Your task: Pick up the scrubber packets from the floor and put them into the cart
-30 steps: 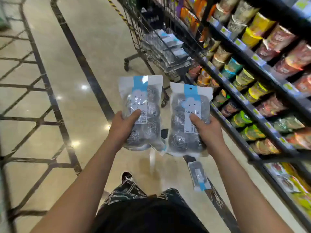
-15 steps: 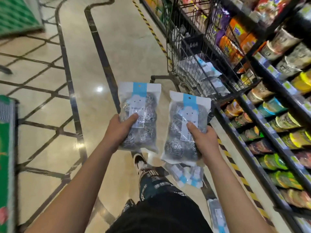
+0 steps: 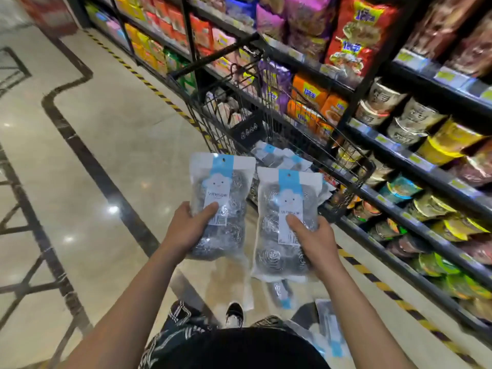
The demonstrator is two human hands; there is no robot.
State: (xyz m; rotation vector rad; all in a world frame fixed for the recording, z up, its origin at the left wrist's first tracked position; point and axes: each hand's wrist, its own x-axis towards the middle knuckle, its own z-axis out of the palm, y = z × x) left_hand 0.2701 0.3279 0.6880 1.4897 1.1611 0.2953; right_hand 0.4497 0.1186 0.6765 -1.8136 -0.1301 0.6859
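Observation:
My left hand [image 3: 186, 227] grips a clear scrubber packet [image 3: 222, 193] with a blue and white header, steel scrubbers showing inside. My right hand [image 3: 312, 241] grips a second, matching packet [image 3: 285, 206], thumb pressed on its label. Both packets are held upright in front of the black wire cart [image 3: 269, 107], just short of its near end. Several scrubber packets [image 3: 279, 155] lie inside the cart. More packets [image 3: 330, 331] lie on the floor by my feet, below my right arm.
Store shelves [image 3: 415, 166] full of noodle cups and snack bags run along the right, close beside the cart. Yellow-black hazard tape [image 3: 378, 283] marks the floor at their base. Polished tile floor [image 3: 111, 145] spreads to the left. My shoe [image 3: 234, 314] shows below the packets.
I have moved closer to the cart with both packets still in hand. The cart now fills the view just beyond the packets, and the floor packets lie lower in the view.

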